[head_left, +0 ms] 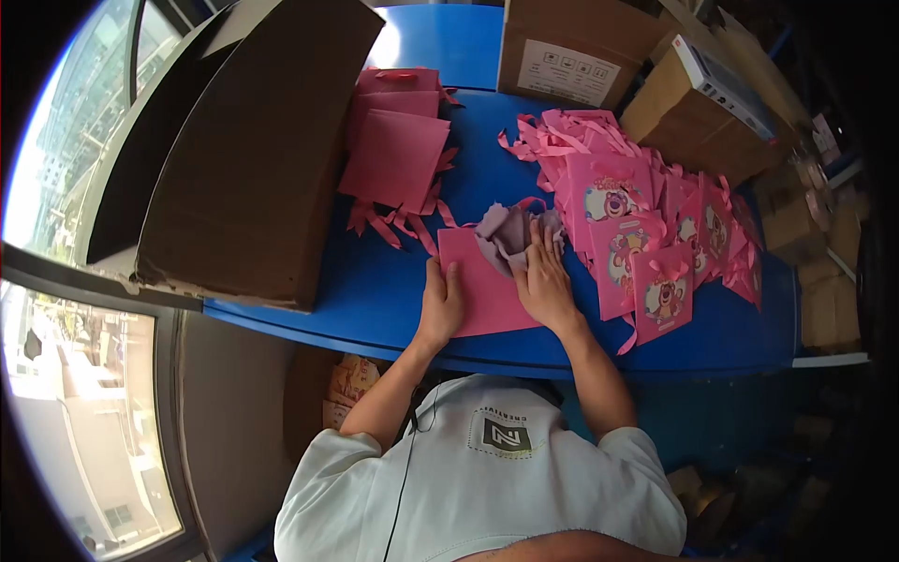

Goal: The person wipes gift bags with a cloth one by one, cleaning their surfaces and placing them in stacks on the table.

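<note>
A pink paper gift bag (pixel 482 304) lies flat on the blue table in front of me, its plain side up. Along its left edge, my left hand (pixel 442 302) is closed on the bag with the thumb on top. My right hand (pixel 545 283) presses a crumpled grey cloth (pixel 506 234) against the bag's upper right part, fingers extended over it. Part of a pink ribbon shows behind the cloth.
Plain-side-up pink bags with ribbons (pixel 398 155) lie at the back left. Right of me spreads a heap of pink bags with a printed bear (pixel 623 253). A large cardboard box (pixel 243 178) stands left; more boxes (pixel 571 61) line the back right.
</note>
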Demonstrator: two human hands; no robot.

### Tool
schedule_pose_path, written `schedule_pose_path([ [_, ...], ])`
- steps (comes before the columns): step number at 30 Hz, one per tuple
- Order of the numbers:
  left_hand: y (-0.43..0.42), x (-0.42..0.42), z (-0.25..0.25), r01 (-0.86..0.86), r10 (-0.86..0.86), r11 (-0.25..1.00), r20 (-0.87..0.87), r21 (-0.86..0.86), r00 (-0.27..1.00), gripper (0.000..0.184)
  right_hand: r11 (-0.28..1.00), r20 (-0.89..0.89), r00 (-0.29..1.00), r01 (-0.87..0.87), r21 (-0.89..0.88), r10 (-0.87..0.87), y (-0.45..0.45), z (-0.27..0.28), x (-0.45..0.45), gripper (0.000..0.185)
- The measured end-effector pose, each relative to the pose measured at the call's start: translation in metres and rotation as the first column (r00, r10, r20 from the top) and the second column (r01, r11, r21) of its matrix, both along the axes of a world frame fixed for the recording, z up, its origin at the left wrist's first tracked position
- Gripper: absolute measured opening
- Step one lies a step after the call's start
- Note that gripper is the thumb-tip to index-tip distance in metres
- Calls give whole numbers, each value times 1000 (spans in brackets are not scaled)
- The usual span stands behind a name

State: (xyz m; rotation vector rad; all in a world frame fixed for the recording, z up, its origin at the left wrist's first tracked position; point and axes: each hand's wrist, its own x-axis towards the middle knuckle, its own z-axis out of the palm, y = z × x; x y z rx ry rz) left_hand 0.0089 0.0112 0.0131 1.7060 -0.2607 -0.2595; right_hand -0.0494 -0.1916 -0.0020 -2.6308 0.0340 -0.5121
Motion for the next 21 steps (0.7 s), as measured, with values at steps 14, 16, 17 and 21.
schedule_pose_path([
  [14, 11, 48, 8, 263, -264, 964, 26, 42, 964, 36, 967, 24, 980, 201, -156, -200, 28, 25, 54, 68],
  [16, 2, 55, 1, 267, -270, 959, -20, -98, 963, 40, 986, 38, 992, 125, -109, -122, 32, 19, 62, 68],
  [17, -1, 56, -4, 237, -259, 945, -75, -224, 963, 44, 985, 35, 991, 134, -112, -131, 35, 22, 65, 68],
  [21, -1, 53, -15, 62, -210, 867, -250, -495, 945, 55, 976, 108, 970, -217, -28, 218, 59, 28, 71, 65],
])
